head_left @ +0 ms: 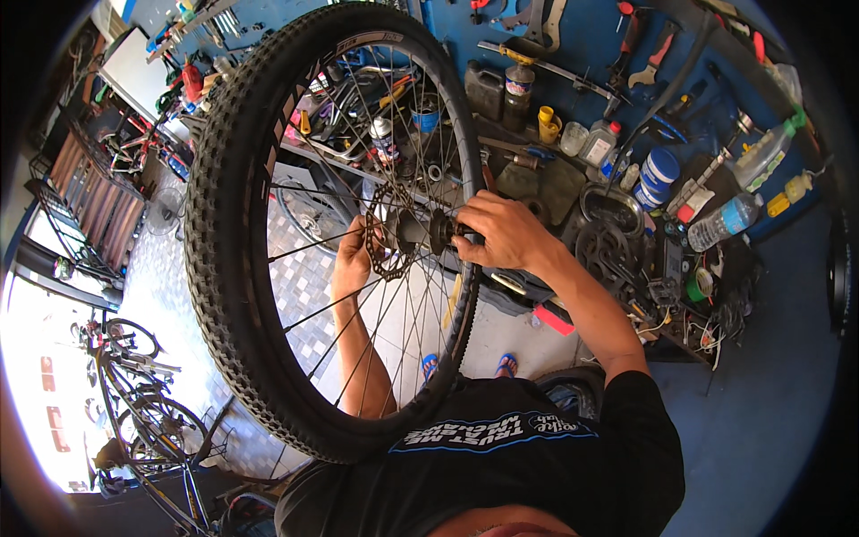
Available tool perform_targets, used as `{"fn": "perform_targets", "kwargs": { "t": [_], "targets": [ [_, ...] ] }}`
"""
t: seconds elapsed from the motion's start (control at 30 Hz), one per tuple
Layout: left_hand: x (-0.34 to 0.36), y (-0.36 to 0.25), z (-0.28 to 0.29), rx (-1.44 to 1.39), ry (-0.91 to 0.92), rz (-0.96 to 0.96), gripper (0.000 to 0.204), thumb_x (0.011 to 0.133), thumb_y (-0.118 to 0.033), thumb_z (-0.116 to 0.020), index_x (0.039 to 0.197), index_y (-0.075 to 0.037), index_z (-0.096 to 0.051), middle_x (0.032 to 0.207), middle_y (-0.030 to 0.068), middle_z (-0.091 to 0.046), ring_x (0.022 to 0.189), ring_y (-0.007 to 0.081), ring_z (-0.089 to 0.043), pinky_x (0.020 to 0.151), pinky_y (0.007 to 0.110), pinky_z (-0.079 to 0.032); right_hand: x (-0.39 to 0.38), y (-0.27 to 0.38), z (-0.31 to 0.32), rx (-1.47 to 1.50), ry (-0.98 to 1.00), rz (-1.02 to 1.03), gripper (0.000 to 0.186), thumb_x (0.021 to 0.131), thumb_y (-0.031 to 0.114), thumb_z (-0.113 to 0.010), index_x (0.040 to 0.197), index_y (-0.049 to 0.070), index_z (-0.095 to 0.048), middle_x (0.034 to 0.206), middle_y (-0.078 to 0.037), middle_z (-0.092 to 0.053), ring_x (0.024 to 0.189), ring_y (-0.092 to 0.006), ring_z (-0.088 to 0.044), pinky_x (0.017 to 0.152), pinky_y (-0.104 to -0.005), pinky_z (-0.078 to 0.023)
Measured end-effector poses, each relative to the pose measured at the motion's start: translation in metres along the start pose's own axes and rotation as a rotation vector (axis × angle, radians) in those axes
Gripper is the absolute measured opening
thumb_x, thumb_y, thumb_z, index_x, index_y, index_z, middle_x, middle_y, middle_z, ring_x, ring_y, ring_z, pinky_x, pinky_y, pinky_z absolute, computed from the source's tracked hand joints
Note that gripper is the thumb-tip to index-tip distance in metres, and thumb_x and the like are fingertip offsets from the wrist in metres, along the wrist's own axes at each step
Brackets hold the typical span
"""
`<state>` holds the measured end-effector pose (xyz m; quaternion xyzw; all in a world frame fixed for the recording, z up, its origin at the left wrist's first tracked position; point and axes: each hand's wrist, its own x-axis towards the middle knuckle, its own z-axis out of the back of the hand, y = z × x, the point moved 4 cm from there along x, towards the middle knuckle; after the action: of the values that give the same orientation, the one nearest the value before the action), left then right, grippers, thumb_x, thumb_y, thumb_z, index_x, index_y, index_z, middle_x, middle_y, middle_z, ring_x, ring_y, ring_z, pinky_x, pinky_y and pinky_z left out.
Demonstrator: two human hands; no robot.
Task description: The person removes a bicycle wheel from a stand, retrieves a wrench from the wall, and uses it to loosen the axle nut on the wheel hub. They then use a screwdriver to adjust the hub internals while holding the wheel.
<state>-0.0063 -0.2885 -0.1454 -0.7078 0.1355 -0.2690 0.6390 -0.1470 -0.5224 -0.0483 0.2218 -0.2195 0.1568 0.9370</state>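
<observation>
A bicycle wheel point(224, 192) with a knobby black tyre stands upright and tilted in front of me, close to my chest. At its centre is a black hub point(413, 233), with a drilled brake disc point(391, 270) on the left side. My left hand point(352, 262) is closed at the hub's left end beside the disc, its forearm seen through the spokes. On the opposite end, my right hand point(503, 231) has its thumb and fingers bent around the hub. The axle ends are mostly hidden by my fingers.
Beyond the wheel runs a cluttered workbench point(546, 192) with bottles, tubs and loose parts. Tools such as a red-handled one point(663, 54) hang on the blue wall point(591, 80). Bicycles point(143, 412) stand on the left, near a fan point(165, 211) on the tiled floor point(179, 295).
</observation>
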Motion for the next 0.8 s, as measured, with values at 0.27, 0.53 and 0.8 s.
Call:
{"fn": "perform_targets", "kwargs": {
  "t": [0.27,0.53,0.8],
  "targets": [
    [-0.006,0.009,0.006,0.022,-0.115,0.155,0.024,0.108,-0.027,-0.057,0.096,-0.008,-0.064,0.073,-0.0086,-0.053,0.062,0.0033,-0.041,0.058,0.021,-0.034,-0.001,0.003,-0.001,0.002,-0.046,0.031,0.028,0.083,0.028,-0.075,0.092,0.002,-0.071,0.089,-0.009,-0.067,0.091,-0.0301,-0.064,0.079,-0.0412,-0.057],
    [-0.005,0.004,0.001,0.086,-0.066,0.111,0.027,0.108,-0.031,-0.059,0.099,-0.006,-0.062,0.075,-0.009,-0.049,0.064,0.0028,-0.038,0.057,0.024,-0.029,-0.002,0.001,-0.001,-0.003,-0.036,0.013,0.027,0.082,0.027,-0.076,0.091,0.002,-0.071,0.089,-0.009,-0.067,0.091,-0.0298,-0.064,0.079,-0.0409,-0.057],
    [-0.002,-0.002,-0.001,0.026,-0.013,0.075,0.028,0.109,-0.028,-0.056,0.098,-0.004,-0.065,0.067,-0.0078,-0.049,0.06,0.0046,-0.045,0.058,0.024,-0.039,-0.006,-0.002,0.001,-0.021,-0.042,0.016,0.027,0.08,0.025,-0.077,0.092,0.001,-0.072,0.09,-0.009,-0.068,0.091,-0.0294,-0.064,0.078,-0.04,-0.058]
  ]
}}
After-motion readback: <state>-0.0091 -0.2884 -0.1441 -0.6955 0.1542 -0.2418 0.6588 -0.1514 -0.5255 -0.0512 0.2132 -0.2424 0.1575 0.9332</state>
